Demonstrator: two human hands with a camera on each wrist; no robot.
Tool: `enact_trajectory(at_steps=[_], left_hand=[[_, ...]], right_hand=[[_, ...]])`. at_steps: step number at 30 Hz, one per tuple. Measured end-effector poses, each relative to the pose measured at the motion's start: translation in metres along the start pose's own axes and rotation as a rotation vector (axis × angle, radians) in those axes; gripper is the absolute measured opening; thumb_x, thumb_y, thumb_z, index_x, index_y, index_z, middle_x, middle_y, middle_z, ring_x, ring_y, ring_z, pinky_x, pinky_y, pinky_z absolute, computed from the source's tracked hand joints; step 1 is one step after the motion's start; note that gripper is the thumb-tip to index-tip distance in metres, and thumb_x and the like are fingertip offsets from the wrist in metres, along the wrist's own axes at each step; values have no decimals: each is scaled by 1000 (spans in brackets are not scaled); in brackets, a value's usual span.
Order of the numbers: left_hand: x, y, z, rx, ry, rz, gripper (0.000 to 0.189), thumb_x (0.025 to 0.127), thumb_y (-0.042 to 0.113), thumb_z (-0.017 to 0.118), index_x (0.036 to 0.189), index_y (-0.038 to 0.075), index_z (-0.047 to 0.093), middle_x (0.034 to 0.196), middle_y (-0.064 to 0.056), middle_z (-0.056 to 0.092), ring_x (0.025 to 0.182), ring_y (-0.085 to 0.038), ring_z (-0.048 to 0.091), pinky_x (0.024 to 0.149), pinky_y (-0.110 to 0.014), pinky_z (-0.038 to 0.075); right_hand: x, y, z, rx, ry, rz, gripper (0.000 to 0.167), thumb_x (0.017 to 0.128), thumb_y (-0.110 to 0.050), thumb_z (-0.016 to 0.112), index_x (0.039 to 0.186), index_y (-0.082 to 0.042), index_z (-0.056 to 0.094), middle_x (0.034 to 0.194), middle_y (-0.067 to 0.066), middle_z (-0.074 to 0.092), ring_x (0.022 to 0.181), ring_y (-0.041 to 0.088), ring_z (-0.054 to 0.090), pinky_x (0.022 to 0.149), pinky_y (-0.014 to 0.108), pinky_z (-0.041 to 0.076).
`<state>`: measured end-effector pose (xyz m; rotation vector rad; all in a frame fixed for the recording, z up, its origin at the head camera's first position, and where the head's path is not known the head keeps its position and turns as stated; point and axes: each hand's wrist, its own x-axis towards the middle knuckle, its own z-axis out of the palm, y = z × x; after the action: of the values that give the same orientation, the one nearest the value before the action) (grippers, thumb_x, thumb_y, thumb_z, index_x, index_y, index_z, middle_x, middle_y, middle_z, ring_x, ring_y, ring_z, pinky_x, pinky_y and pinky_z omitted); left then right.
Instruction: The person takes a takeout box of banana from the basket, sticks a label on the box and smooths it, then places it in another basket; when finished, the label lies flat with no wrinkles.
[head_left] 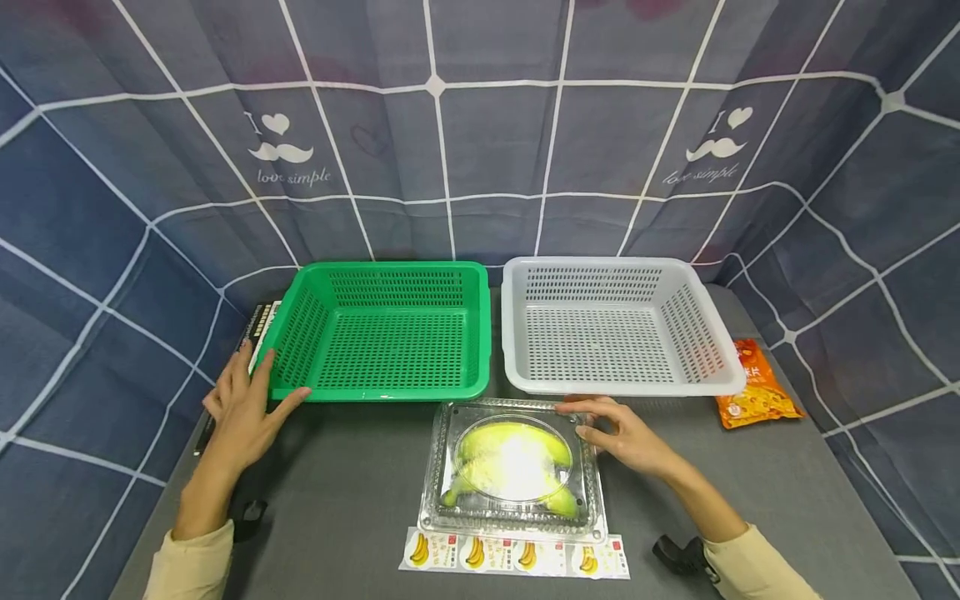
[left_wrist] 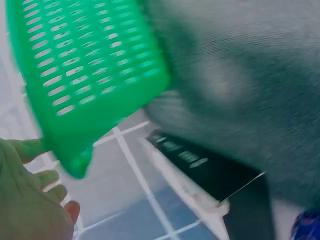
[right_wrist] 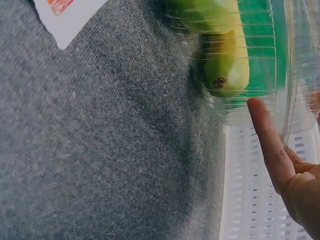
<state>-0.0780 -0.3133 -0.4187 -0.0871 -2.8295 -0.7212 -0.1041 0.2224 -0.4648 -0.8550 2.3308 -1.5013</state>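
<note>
A clear plastic clamshell box with green-yellow bananas inside lies on the table, its lid down. My right hand is at the box's back right corner, thumb and forefinger extended and apart. In the right wrist view, one straight finger lies along the box's side, near a banana tip. My left hand has its fingers spread at the front left corner of the green basket. The left wrist view puts its fingertips right at the basket's rim.
A white basket stands right of the green one, with an orange snack bag beside it. A strip of banana labels lies before the box. A black-and-white box sits left of the green basket. Patterned curtains surround the table.
</note>
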Motion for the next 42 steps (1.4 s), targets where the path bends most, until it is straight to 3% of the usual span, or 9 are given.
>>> enact_trajectory(at_steps=[5,8,10,13,19,21,25,32,42], left_hand=[[-25,26,3,-66,55,159,92,84,36,76,155,7,25,152,-29,27,133,-53,24,91,-65,16],[-43,49,17,-102,38,265,101,72,29,85,154,9,30,139,-25,45,120,-40,45,93,-52,28],[-57,64,29,-152,-3,320,103,67,28,88,152,8,34,133,-15,52,113,-28,53,96,-43,37],[-76,78,47,-268,-102,394,94,66,31,89,146,9,45,125,-1,57,102,-15,59,88,-31,48],[-101,85,80,-510,-324,470,43,76,23,83,116,20,65,117,2,59,101,-10,57,83,-30,49],[-105,84,90,-505,-362,490,34,78,23,81,109,23,66,116,5,59,101,-7,55,83,-28,49],[-108,81,103,-404,-358,533,33,75,33,82,105,28,69,114,13,58,96,-3,52,81,-29,45],[-109,82,109,-290,-410,557,41,70,35,84,109,37,72,111,16,54,94,0,47,79,-28,39],[-111,84,111,-349,-442,597,36,73,30,83,106,39,72,93,17,48,85,3,38,75,-22,28]], right_hand=[[-2,0,3,36,7,10,36,98,-8,57,134,-12,60,144,26,42,100,11,48,68,30,53],[-2,-2,3,54,17,26,36,98,-9,58,134,-12,60,144,24,42,99,13,50,65,32,56],[-2,-2,3,65,20,41,36,98,-10,58,135,-12,60,144,23,42,98,14,50,64,34,57],[-2,-2,3,66,30,64,36,98,-12,59,134,-15,60,144,23,42,96,15,50,65,34,58],[-3,-2,1,58,37,83,36,99,-14,58,135,-16,60,144,21,42,87,17,54,65,34,58],[-3,-2,1,62,43,90,36,99,-14,59,134,-16,60,143,20,43,86,19,54,65,34,58],[-3,-1,2,63,51,93,35,99,-14,58,134,-14,60,142,20,42,89,21,52,65,34,58],[-4,1,2,64,47,84,35,100,-12,56,134,-11,59,143,24,40,85,22,54,65,34,58],[-4,0,2,67,43,81,35,100,-12,56,135,-11,58,143,26,38,86,24,54,65,34,58]])
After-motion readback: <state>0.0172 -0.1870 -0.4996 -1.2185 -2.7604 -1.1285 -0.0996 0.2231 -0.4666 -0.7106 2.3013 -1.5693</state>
